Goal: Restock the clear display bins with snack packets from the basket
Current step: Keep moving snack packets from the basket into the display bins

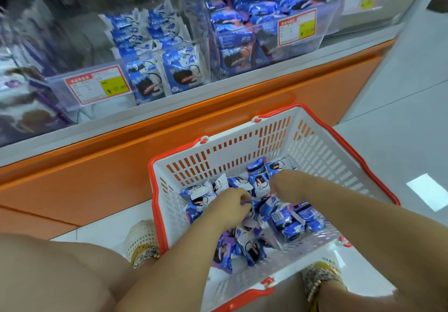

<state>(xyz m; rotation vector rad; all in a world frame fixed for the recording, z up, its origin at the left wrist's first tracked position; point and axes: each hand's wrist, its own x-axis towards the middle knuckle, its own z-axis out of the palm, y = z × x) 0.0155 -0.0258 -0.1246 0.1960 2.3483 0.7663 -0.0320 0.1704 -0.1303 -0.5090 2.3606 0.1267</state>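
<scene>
A white basket (315,149) with a red rim sits on the floor in front of me, holding several blue-and-white snack packets (288,224). Both my hands are down inside it. My left hand (231,202) has its fingers curled around a packet in the middle of the pile. My right hand (283,185) is bent down among the packets toward the far side, its fingers hidden. Above, a clear bin (167,69) holds several of the same packets standing upright, and a fuller clear bin (244,25) sits to its right.
The bins stand on a grey ledge above an orange counter front (169,141). Red-framed price tags (99,84) hang on the bin fronts. My feet in woven shoes (141,241) flank the basket. Pale floor tiles extend to the right.
</scene>
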